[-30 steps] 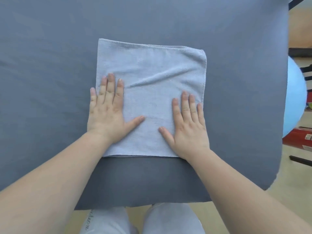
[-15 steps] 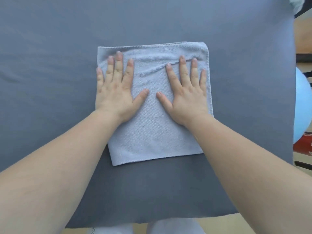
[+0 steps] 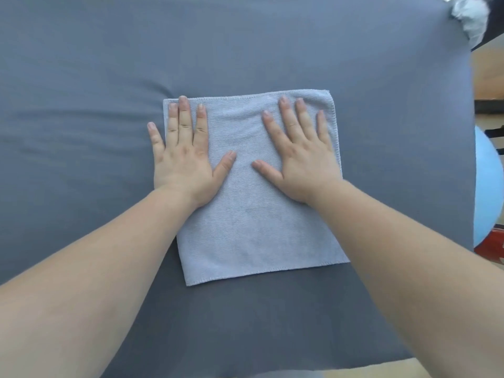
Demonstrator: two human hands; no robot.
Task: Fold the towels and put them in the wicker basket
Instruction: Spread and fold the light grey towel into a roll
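Left hand [image 3: 185, 156] fingers [image 3: 184, 115] straight, slightly spread, flat on the far left corner of the towel [image 3: 256, 219]; little finger hangs off the edge onto the surface [image 3: 81, 105]. Right hand [image 3: 302, 159] fingers [image 3: 286, 115] fanned wider, flat on the far right part. Neither pinches anything; both palms press down. Towel lies flat mid-surface, grey-blue, roughly square, near edge free.

Handling guess: light, soft microfibre, zero stiffness, likely grips the grey cover a bit. Best hold looks like the two near corners, pinched, then carried over to the far edge. Wicker basket not in view. White crumpled cloth [image 3: 471, 15] at far right corner, well apart.
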